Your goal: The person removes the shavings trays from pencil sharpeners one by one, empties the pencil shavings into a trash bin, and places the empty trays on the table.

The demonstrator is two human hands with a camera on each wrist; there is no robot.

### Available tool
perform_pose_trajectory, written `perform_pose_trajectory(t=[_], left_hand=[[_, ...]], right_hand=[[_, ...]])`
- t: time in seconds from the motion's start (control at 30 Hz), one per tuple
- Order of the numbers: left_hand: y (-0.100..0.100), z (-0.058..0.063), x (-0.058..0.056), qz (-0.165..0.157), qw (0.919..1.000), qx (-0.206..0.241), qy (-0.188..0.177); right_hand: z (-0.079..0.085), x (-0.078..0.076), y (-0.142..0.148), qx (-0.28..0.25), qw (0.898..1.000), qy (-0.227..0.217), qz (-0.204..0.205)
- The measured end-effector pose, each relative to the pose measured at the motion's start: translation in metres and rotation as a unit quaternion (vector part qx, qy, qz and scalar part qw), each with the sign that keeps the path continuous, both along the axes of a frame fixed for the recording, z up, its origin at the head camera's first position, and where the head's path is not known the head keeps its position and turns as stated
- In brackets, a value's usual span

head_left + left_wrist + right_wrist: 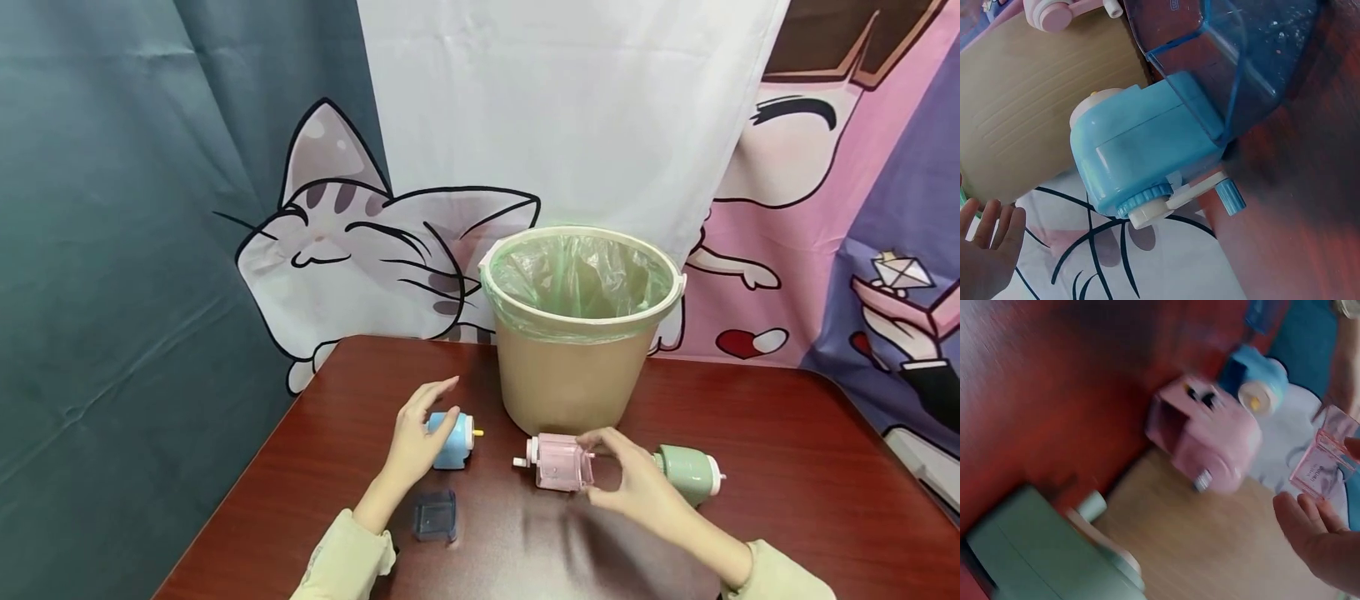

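Three hand-crank pencil sharpeners rest on the table. The blue pencil sharpener (450, 442) has its crank showing in the left wrist view; my left hand (417, 429) is beside it with loosely spread fingers, holding nothing. A see-through blue shavings drawer (435, 517) lies apart, nearer me. My right hand (630, 475) pinches a clear pink shavings drawer (1322, 465) between thumb and fingers. In the head view this drawer overlaps the pink pencil sharpener (1213, 428), whose drawer slot gapes in the right wrist view. Right of that hand is the green pencil sharpener (688, 472), partly hidden.
A beige trash bin (570, 375) with a green plastic liner (585, 275) stands behind the sharpeners, at the back of the reddish-brown table (750, 400). Behind it hangs a printed cloth (585, 108) with a cartoon cat.
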State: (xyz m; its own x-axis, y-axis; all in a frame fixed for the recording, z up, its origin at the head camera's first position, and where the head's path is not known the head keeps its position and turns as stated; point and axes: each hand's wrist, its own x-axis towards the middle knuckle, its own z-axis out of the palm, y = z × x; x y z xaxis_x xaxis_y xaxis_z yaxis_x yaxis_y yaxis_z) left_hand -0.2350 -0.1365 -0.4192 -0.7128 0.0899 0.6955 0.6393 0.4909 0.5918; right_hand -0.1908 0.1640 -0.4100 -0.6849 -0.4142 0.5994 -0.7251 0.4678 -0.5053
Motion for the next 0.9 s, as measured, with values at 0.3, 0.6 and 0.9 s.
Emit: perform_pose_trajectory(t=[0.3, 0.6, 0.9], left_hand=[[-0.004, 0.002, 0.008, 0.007, 0.9992, 0.012, -0.037], [-0.003, 0.000, 0.009, 0.005, 0.9989, 0.007, -0.046], [0.000, -0.002, 0.009, 0.026, 0.9989, -0.008, -0.039]], right_hand=[[-0.038, 0.009, -0.010, 0.048, 0.997, -0.059, -0.021], [-0.054, 0.007, -0.010, 0.098, 0.991, -0.095, -0.009], [-0.057, 0.007, -0.008, 0.129, 0.984, -0.120, -0.010]])
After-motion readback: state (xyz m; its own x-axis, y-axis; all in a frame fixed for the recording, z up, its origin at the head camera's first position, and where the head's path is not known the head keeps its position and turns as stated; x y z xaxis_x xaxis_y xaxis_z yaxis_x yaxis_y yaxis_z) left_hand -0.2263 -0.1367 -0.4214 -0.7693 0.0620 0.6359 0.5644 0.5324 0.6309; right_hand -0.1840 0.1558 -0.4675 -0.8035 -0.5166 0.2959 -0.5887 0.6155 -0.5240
